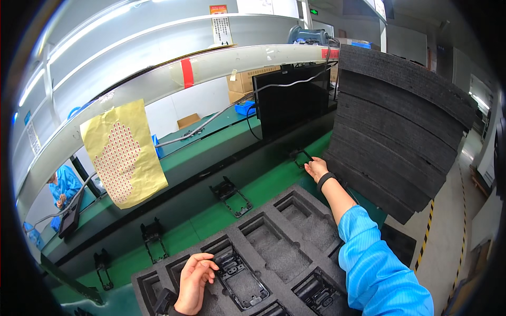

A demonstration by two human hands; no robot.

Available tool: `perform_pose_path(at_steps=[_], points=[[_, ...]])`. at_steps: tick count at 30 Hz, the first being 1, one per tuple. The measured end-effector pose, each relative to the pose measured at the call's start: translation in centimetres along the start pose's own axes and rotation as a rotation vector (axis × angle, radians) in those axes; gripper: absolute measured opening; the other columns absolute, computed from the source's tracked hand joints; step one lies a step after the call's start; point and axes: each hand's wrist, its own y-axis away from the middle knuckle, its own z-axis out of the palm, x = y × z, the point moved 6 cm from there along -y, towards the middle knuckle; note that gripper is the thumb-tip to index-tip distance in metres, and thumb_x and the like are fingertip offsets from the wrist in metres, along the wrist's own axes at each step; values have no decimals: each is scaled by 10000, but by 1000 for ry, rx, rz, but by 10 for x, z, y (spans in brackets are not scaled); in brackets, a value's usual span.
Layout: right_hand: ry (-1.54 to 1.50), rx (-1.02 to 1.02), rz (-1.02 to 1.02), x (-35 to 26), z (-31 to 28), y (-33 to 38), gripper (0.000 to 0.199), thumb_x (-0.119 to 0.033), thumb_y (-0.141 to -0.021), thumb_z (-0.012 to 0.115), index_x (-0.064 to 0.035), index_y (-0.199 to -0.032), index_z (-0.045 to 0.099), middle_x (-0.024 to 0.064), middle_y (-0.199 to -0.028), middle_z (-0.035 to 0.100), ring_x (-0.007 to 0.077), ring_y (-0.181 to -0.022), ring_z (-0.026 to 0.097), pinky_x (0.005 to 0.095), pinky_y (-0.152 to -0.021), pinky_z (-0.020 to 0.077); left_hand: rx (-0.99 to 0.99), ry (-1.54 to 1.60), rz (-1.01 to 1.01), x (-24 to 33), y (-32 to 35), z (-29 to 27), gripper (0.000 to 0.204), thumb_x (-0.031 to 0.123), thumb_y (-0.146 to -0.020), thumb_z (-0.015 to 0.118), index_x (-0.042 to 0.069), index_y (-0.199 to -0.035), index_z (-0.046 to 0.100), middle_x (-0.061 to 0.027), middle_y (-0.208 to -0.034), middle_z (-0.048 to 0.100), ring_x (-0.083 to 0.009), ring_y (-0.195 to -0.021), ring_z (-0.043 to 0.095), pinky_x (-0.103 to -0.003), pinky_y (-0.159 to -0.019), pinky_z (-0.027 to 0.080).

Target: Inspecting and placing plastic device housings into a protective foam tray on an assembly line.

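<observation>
While our right hand (317,169) is pinching one black plastic frame (297,155), our left hand (195,282) is hovering, unclenched, over one foam tray (280,256).

Cool white tube lights (95,24) are glowing at the upper left, brightening the pale wall (158,34) near them, while the far upper right is lying in dimness. A black foam stack (395,126) and a dark monitor (292,100) are soaking up light, and the foam tray (284,258) is holding soft shadows in its pockets. Glare is shining off the floor (448,210) at right. The hands (317,168) are appearing fairly sharp; distant details are looking softer. Fisheye distortion is bowing the white beam (221,62) into an arch, and blackness is filling all 4 corners.
</observation>
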Motion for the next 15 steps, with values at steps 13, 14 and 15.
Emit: perform_pose_path(at_steps=[13, 14, 15], points=[[98, -38, 8, 12, 1, -17, 475, 83, -902, 370, -66, -1324, 530, 90, -1029, 609, 139, -727, 599, 250, -595, 524, -2, -16, 3, -1, 0, 0, 164, 99, -976, 510, 16, -1094, 589, -59, -885, 639, -80, -717, 561, -205, -650, 456], [98, -37, 10, 14, 2, -17, 475, 83, -902, 370, -66, -1324, 530, 90, -1029, 609, 139, -727, 599, 250, -595, 524, -4, -17, 4, -1, -1, 0, 162, 99, -977, 508, 16, -1091, 589, -59, -885, 638, -80, -718, 562, -205, -651, 456], [79, -52, -8, 14, 4, -18, 448, 68, -916, 385, -70, -1316, 533, 82, -1008, 609, 132, -718, 593, 248, -589, 520, -6, -17, 3, -1, -1, 0, 162, 99, -977, 508, 16, -1091, 589, -59, -885, 638, -80, -718, 562, -205, -651, 456]])
